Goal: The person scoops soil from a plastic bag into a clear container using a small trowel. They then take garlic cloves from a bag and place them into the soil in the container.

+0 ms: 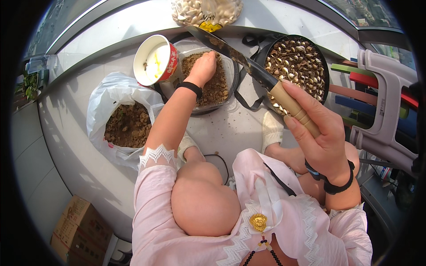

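Note:
My left hand [205,68] reaches down onto the brown soil [213,91] in a clear plastic container [232,83]. Its fingers are bunched, and whatever they may pinch is hidden. In my right hand [321,133] is a garden trowel [229,52], gripped by its wooden handle, its dirt-smeared dark blade pointing up and left above the container's far side. Beyond that hand stands a round black pot [327,76], where many garlic cloves [299,68] sit in soil. The trowel handle and right fingers cover part of its near side.
A red-and-white paper tub [156,58] stands left of the container. Nearer is a white plastic bag [103,96] holding soil [128,128]. A clear bag of garlic cloves [191,13] rests on the ledge. Grey plastic frames with coloured slats [376,96] stand right; a cardboard box [81,232] sits lower left.

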Demonstrator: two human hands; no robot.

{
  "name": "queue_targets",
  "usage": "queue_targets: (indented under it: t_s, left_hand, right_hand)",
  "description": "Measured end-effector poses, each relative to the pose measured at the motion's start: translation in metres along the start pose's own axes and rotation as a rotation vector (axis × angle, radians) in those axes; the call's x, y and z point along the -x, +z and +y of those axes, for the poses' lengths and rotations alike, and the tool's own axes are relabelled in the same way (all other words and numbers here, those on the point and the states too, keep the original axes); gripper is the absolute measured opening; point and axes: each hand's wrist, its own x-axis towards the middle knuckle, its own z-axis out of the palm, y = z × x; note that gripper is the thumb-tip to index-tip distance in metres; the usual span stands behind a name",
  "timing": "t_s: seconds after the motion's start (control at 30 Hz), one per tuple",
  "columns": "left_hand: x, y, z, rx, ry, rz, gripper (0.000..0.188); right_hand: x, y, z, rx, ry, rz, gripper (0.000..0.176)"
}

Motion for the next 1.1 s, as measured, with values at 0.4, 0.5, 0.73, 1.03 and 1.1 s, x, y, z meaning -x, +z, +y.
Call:
queue_targets:
  t_s: [0.4, 0.5, 0.73, 1.03, 1.1]
  left_hand:
    - [-0.003, -0.025, 0.03, 0.002, -0.192, 0.085, 0.026]
    - [-0.005, -0.031, 0.04, 0.006, -0.249, 0.088, 0.031]
    - [0.026, -0.042, 0.045, -0.13, -0.042, 0.086, 0.032]
    - [0.115, -0.035, 0.069, -0.069, 0.031, -0.166, 0.029]
    - [0.118, -0.035, 0.066, -0.146, 0.001, -0.177, 0.026]
  right_hand:
    - [0.001, 0.001, -0.001, 0.014, -0.013, 0.005, 0.046]
    - [0.0, 0.002, -0.001, 0.013, -0.011, 0.002, 0.046]
    - [-0.001, 0.001, -0.002, 0.004, -0.01, -0.008, 0.047]
    - [-0.001, 0.006, 0.002, 0.04, -0.131, 0.086, 0.046]
    - [0.0, 0.005, 0.002, 0.022, -0.116, 0.081, 0.046]
